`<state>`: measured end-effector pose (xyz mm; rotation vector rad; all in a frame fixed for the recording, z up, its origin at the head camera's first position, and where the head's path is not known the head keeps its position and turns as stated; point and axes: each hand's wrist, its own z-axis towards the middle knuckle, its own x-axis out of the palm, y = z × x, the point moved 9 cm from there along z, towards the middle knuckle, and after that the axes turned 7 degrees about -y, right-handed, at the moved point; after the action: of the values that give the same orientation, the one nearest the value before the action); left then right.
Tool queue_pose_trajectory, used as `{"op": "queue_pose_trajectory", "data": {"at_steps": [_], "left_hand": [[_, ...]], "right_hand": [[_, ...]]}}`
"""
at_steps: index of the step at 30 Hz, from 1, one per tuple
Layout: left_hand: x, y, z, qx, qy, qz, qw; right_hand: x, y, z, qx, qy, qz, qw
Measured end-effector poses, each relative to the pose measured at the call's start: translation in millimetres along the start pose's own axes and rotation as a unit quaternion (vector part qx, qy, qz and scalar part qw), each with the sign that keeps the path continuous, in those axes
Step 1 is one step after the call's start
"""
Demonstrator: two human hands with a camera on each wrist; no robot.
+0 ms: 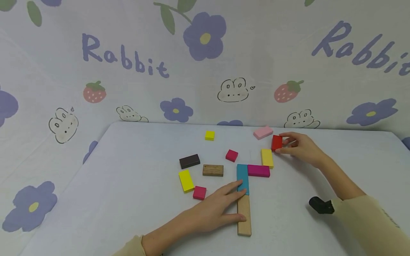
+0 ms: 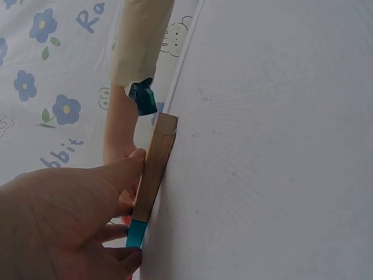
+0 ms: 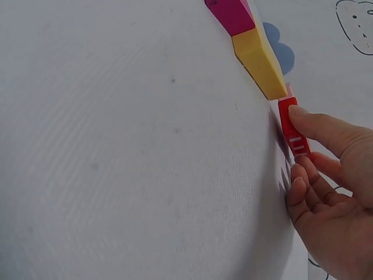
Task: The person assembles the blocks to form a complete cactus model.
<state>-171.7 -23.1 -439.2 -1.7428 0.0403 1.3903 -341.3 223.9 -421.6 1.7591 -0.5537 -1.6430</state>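
My right hand (image 1: 302, 146) pinches a red block (image 1: 277, 143) between thumb and fingers at the upper right of the table. In the right wrist view, the thumb lies on the red block (image 3: 293, 125), which has white marks on one face. A yellow block (image 1: 267, 158) stands close to its near end, meeting a magenta block (image 1: 259, 171). That magenta block touches a blue block (image 1: 242, 174), in line with a plain wooden block (image 1: 244, 227). With extended fingers, my left hand (image 1: 214, 209) touches the blue block and, by the thumb, the plain wooden one.
Left of the line lie a brown wood-grain block (image 1: 213, 170), a dark block (image 1: 189, 161), a yellow block (image 1: 186, 181) and a small crimson block (image 1: 199, 192). Farther back are another crimson block (image 1: 232, 155), a small yellow block (image 1: 209, 135) and a pink block (image 1: 263, 132).
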Motion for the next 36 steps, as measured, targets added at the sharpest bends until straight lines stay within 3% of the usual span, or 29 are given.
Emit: {"op": "queue_pose_trajectory", "data": {"at_steps": [12,36], "left_hand": [[0.5,-0.7,-1.2,0.010,-0.005,0.003,0.9999],[1.0,-0.4,-0.9,-0.004,0.000,0.002,1.0000]], "right_hand": [[3.5,3.6,5.8,0.015,0.009,-0.002,0.9998],[12.6,3.1,12.8,0.032,0.000,-0.015,0.9994]]}}
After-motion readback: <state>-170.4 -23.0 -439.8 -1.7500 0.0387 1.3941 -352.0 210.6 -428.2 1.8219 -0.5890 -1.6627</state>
